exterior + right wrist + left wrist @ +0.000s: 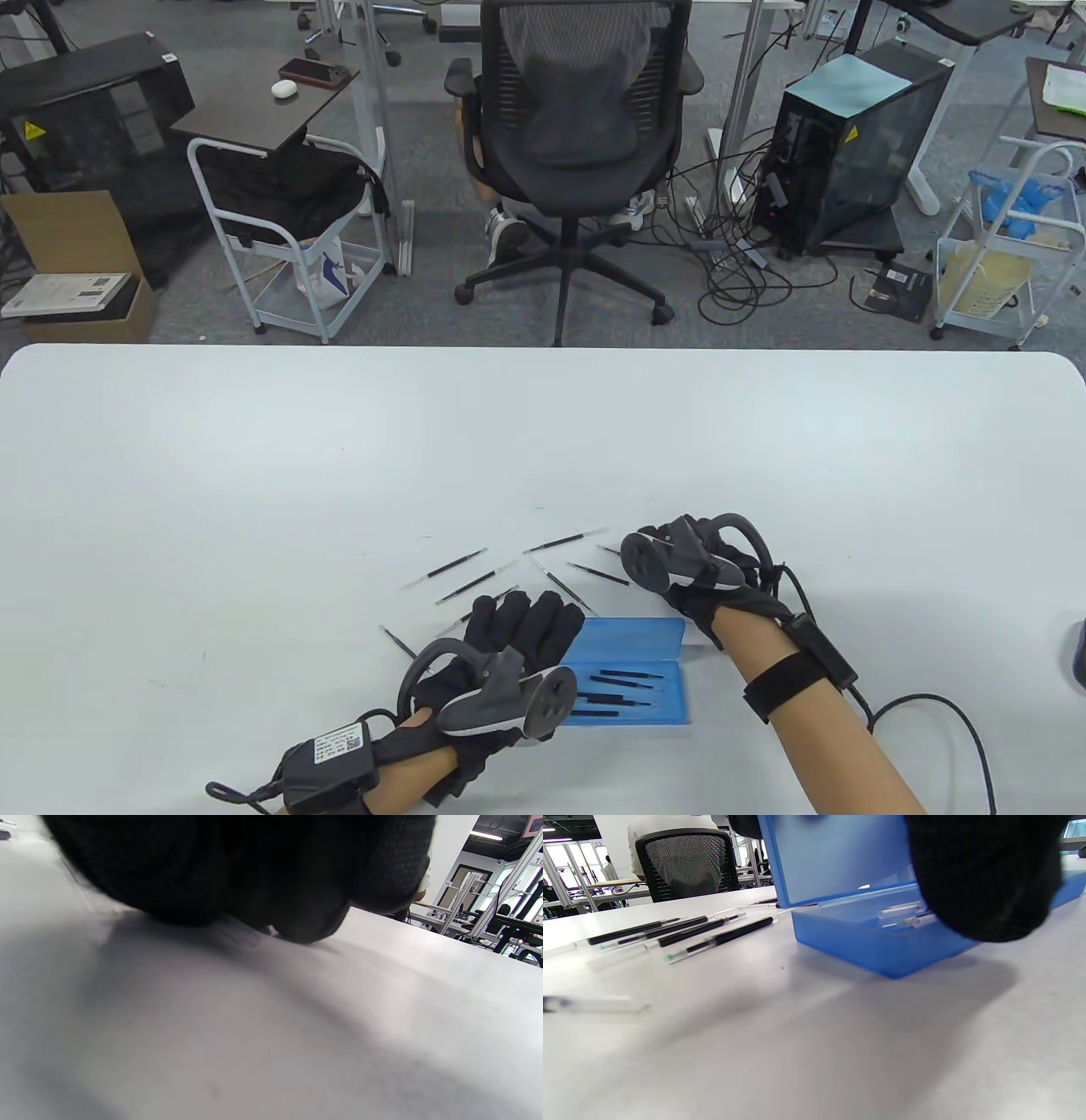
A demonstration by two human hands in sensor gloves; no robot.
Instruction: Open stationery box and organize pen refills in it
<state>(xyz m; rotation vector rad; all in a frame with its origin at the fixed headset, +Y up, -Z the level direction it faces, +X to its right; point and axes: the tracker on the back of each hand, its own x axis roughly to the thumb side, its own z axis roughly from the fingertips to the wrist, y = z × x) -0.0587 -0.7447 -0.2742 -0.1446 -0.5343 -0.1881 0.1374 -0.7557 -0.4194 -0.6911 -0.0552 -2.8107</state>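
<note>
The blue stationery box [632, 641] lies open near the table's front edge, its lid [831, 857] standing up. A few black pen refills [624, 679] lie in its base [874, 942]. My left hand [526, 624] holds the box's left end, fingers over the lid's top and thumb [984, 878] in front of the base. Several loose refills [458, 567] are scattered on the table beyond the box, and they also show as loose refills [712, 933] in the left wrist view. My right hand [670, 586] is just behind the box. Its fingertips [305, 925] are bunched on the table, pinching a translucent refill end [237, 935].
The white table [254, 475] stretches wide to the left and back. One refill [397, 641] lies apart, left of my left hand. A black office chair [577, 127] and carts stand beyond the far edge. A dark object [1077, 649] sits at the right edge.
</note>
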